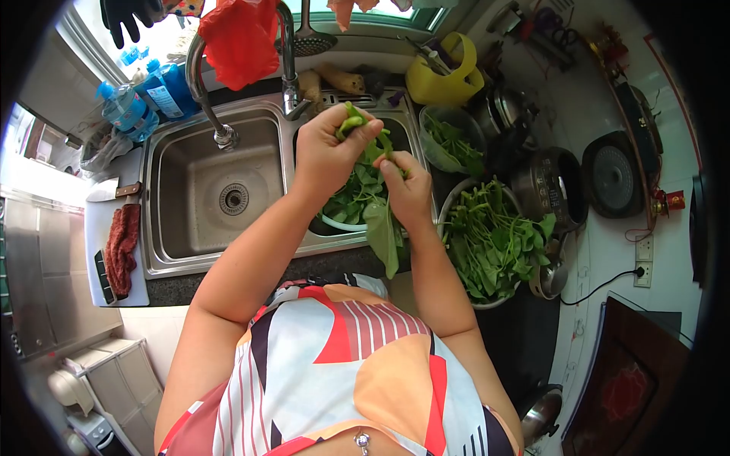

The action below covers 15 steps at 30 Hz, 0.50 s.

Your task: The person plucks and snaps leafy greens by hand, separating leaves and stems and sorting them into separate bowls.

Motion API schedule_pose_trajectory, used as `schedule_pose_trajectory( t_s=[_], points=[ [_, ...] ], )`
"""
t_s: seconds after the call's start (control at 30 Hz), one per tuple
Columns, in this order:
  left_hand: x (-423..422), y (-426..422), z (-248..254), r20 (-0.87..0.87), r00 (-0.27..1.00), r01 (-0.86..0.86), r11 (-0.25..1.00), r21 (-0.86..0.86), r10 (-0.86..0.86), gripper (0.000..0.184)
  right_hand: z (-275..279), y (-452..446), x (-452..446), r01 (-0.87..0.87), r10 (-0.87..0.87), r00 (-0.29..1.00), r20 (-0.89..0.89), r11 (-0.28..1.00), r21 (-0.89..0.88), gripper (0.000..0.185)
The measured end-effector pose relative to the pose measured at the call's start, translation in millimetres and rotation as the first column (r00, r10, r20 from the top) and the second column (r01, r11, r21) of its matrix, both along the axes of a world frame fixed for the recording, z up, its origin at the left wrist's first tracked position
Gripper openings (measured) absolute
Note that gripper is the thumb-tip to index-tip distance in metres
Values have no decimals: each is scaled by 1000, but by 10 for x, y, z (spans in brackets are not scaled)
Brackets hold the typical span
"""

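Observation:
My left hand is closed on a bunch of green stems, above the right sink basin. My right hand pinches the stem of a leafy piece just beside it, and a large green leaf hangs down below the hands. Under them, a bowl of green leaves sits in the right basin, partly hidden by my hands and left forearm. To the right, a big bowl heaped with leafy stems stands on the dark counter. Behind it is a clear container with more greens.
The left sink basin lies under a curved faucet. A cutting board with a knife and a reddish-brown cloth is at the left. Blue bottles, a yellow basket and a rice cooker stand around.

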State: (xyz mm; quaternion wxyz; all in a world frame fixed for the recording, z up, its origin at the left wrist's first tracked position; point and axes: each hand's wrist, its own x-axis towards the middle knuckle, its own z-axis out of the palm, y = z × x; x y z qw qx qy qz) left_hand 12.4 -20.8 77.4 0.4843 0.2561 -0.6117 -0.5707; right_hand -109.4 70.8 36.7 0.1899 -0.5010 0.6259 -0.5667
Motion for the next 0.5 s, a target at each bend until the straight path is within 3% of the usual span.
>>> schedule_pose_trajectory(
  t_s=[0.03, 0.07, 0.13, 0.17, 0.23, 0.27, 0.33, 0.43, 0.5],
  points=[
    [-11, 2, -19, 24, 1000, 1, 999, -45, 0, 14, -41, -4, -25, 5, -15, 982, -189, 999, -52, 16],
    [-26, -11, -50, -27, 1000, -6, 1000, 24, 7, 13, -67, 4, -40, -10, 10, 1000, 11, 1000, -6, 16],
    [-44, -42, -96, -122, 992, -8, 986, 165, 28, 9, -114, 36, -56, -64, 28, 912, 409, 995, 74, 16],
    [-38, -52, -103, -157, 980, -71, 952, 299, 122, 9, -170, 52, -132, -78, 45, 803, 595, 996, 31, 16],
    [31, -223, -81, -341, 907, -101, 913, 396, 248, 10, -275, 71, -335, -70, 88, 477, 875, 996, -62, 16],
    [86, -345, -89, -423, 850, -108, 889, 446, 315, 10, -302, 50, -375, -10, 39, 477, 878, 999, -39, 16],
    [252, -558, -152, -448, 866, -19, 910, 415, 223, 14, -327, -21, -431, 101, -58, 469, 881, 995, 12, 16],
    [391, -610, -161, -374, 873, -46, 816, 576, 313, 13, -586, -236, -651, 42, -95, 737, 669, 995, 95, 16],
    [454, -643, -283, -400, 864, 47, 741, 670, 307, 15, -820, -417, -699, 64, -137, 822, 553, 987, 149, 15]
  ],
)
